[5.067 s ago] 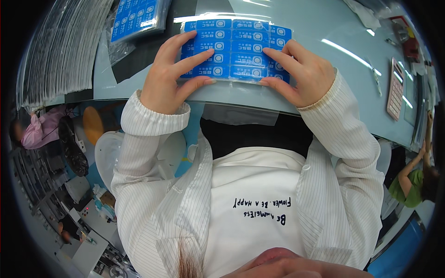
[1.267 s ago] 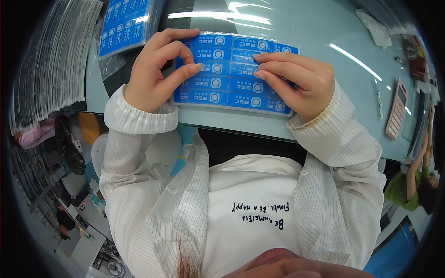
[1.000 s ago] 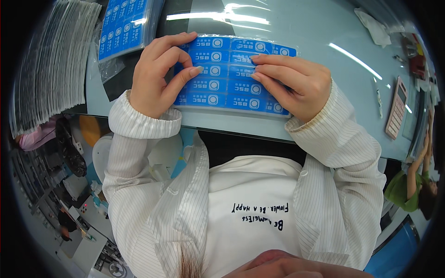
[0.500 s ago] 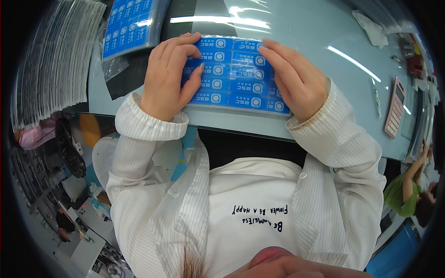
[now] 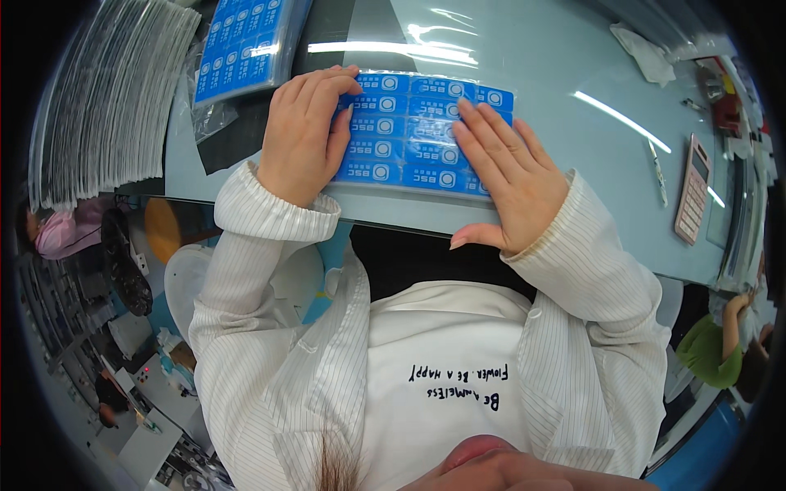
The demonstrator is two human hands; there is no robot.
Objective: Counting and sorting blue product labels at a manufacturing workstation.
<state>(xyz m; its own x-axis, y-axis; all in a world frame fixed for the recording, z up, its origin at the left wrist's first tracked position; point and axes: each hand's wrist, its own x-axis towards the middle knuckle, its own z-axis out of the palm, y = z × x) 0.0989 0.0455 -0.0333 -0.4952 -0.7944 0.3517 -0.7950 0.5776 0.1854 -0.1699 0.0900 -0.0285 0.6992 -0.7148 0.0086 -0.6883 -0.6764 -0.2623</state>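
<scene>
A thin stack of blue printed sheets (image 5: 377,139) under clear plastic lies on the glossy tabletop in front of me. Small white emblems repeat in rows across its face. My left hand (image 5: 301,135) curls round the stack's left edge, fingers at the far corner and thumb near the top face. Flat across the right part of the stack rests my right hand (image 5: 516,180), its fingers stretched out and its thumb spread toward me, off the near edge. That hand covers the stack's lower right corner.
Another thicker blue stack (image 5: 246,49) stands at the far left, beside a tall row of clear plastic-edged sheets (image 5: 106,98). To the right lie a pink calculator (image 5: 694,188), a pen (image 5: 658,173) and a crumpled white tissue (image 5: 643,53). A person in green (image 5: 711,348) is beyond the right side.
My right hand has gone from bent fingers at the stack's right edge to lying flat on its top, with the thumb spread. The left hand stays at the left edge.
</scene>
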